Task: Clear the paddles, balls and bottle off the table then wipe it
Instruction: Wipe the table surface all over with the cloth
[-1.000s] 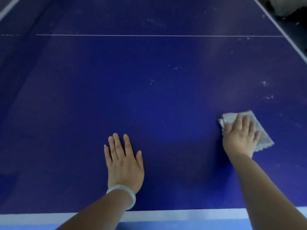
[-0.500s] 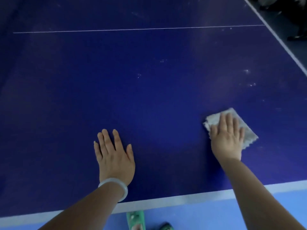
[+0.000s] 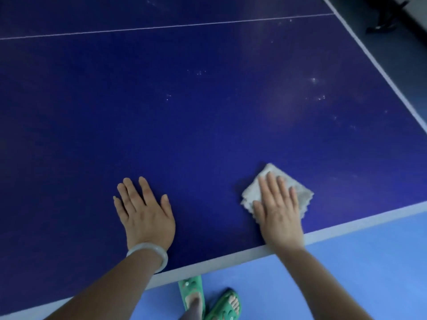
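Table (image 3: 208,116) of dark blue fills the view from the head camera, white-edged along its near side, with no paddles, balls or bottle on the stretch that shows. At left, the left hand (image 3: 144,211) lies flat on the surface, fingers straight and spread, holding nothing, a pale bangle (image 3: 149,252) on its wrist; it appears to serve as a brace. Below the table edge, two green sandals (image 3: 208,299) stand on the light blue floor (image 3: 346,262). At right, the right hand (image 3: 277,209) presses straight fingers down on a folded pale cloth (image 3: 302,195), which lies on the table close to the near edge. Further right and beyond the cloth, faint white specks (image 3: 316,88) and a hazy smear dot the surface. Clearing looks done, at least here, and wiping is the step in hand; the next move likely calls for pushing the cloth away from the edge and rightward over those specks, keeping the palm flat so the cloth does not bunch
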Tool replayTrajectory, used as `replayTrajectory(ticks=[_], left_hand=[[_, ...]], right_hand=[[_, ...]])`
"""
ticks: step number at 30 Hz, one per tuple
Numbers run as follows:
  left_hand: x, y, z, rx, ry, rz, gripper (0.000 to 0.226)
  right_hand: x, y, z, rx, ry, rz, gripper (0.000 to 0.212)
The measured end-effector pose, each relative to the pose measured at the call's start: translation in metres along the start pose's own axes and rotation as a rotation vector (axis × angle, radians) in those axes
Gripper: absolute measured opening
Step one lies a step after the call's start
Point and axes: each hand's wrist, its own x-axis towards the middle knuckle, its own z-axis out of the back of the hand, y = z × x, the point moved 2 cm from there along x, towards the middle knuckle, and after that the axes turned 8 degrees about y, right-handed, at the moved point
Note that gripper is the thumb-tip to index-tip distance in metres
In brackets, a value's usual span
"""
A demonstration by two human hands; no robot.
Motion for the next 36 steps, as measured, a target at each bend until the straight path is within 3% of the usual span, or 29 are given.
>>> replayTrajectory(ticks=[3, 7, 13, 19, 26, 30, 33, 34, 36], left_hand=[[0.0, 0.0, 0.001, -0.027, -0.01, -0.008, 0.071], [0.0, 0.002, 0.002, -0.087, -0.017, -0.025, 0.069], [0.009, -0.002, 0.006, -0.245, -0.002, -0.003, 0.063], [0.007, -0.098, 0.008, -0.234, -0.027, -0.469, 0.052], [0.013, -0.163, -0.02, -0.007, 0.065, -0.324, 0.067], [0.008, -0.163, -0.025, 0.073, 0.019, -0.321, 0.071], [0.008, -0.164, -0.025, 0.063, 0.004, -0.318, 0.07], [0.008, -0.164, -0.026, 0.068, -0.004, -0.319, 0.069], [0.008, -0.163, -0.026, 0.085, -0.014, -0.319, 0.068]], right_hand=[[0.01, -0.025, 0.008, 0.049, 0.021, -0.092, 0.056], [0.002, -0.007, 0.006, 0.093, -0.014, -0.168, 0.058], [-0.018, 0.018, -0.01, 0.009, -0.004, -0.141, 0.059], [-0.017, 0.015, -0.009, 0.023, -0.023, -0.129, 0.058], [-0.031, -0.044, -0.003, -0.05, 0.031, 0.149, 0.057], [-0.011, -0.126, 0.028, -0.024, -0.053, -0.13, 0.054], [0.002, -0.134, 0.033, 0.081, -0.071, -0.39, 0.054], [0.002, -0.121, 0.029, 0.074, -0.078, -0.35, 0.055], [-0.008, -0.09, 0.019, 0.028, -0.042, -0.074, 0.056]])
